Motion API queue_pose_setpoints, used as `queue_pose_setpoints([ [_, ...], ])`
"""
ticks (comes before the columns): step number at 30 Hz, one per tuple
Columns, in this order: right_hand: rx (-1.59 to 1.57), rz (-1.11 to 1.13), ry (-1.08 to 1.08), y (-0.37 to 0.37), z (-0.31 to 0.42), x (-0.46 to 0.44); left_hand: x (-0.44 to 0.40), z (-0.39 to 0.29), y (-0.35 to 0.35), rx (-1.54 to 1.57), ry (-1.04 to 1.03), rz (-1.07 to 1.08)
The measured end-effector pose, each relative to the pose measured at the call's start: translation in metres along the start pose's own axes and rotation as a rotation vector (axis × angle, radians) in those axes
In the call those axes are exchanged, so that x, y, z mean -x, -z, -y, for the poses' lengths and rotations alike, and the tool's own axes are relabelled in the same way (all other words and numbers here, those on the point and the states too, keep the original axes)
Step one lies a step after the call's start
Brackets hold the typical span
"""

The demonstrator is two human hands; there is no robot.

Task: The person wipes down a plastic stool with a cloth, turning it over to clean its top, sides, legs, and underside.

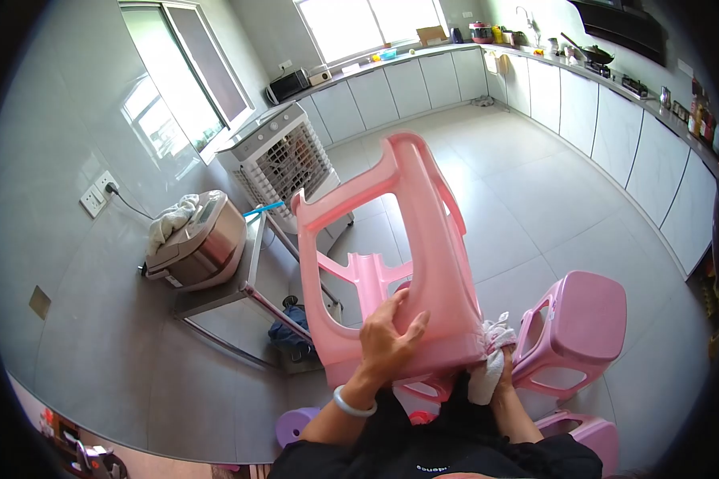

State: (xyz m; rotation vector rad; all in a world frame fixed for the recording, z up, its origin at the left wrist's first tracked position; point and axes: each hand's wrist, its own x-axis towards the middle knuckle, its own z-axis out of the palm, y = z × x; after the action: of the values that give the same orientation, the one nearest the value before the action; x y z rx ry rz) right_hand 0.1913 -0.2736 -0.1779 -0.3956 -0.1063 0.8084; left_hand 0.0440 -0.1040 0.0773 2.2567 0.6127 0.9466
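Observation:
A pink plastic stool (435, 263) is tilted on its side in front of me, its legs pointing away. My left hand (389, 339), with a pale bracelet (355, 401) at the wrist, grips the stool's side near the seat end, fingers curled over the edge of an opening. At the stool's lower right, my right hand (501, 375) holds a white cloth (495, 351) against the seat end. Part of that hand is hidden by the cloth.
A second pink stool (587, 319) stands at the right, another (587, 437) below it. At the left, a rice cooker (204, 247) with a cloth sits on a metal rack (252, 263). An air cooler (284, 156) stands behind. Cabinets (599, 116) line the far and right walls.

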Motion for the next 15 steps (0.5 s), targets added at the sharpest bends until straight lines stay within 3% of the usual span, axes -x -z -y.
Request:
queue_pose_setpoints([
  [3, -0.023, 0.01, 0.189, -0.047, 0.02, 0.006, 0.006, -0.001, 0.023, 0.297, 0.091, -0.003],
  [6, 0.253, -0.193, 0.503, -0.131, 0.044, 0.015, 0.009, 0.008, 0.038, 0.692, 0.221, -0.033],
  [7, 0.536, -0.172, 0.478, -0.078, 0.052, 0.013, 0.009, 0.015, 0.039, 0.724, 0.187, -0.04],
  [9, 0.678, -0.165, 0.634, -0.077, 0.057, 0.015, 0.014, 0.03, 0.038, 0.855, 0.209, -0.075],
  [12, 0.939, -0.127, 0.725, -0.092, 0.062, 0.021, 0.025, 0.072, 0.023, 0.921, 0.258, -0.184],
  [14, 0.952, -0.11, 0.742, -0.114, 0.054, 0.025, 0.034, 0.119, 0.012, 0.972, 0.301, -0.233],
  [15, 0.75, -0.1, 0.615, -0.119, 0.047, 0.025, 0.032, 0.124, 0.015, 0.994, 0.315, -0.222],
])
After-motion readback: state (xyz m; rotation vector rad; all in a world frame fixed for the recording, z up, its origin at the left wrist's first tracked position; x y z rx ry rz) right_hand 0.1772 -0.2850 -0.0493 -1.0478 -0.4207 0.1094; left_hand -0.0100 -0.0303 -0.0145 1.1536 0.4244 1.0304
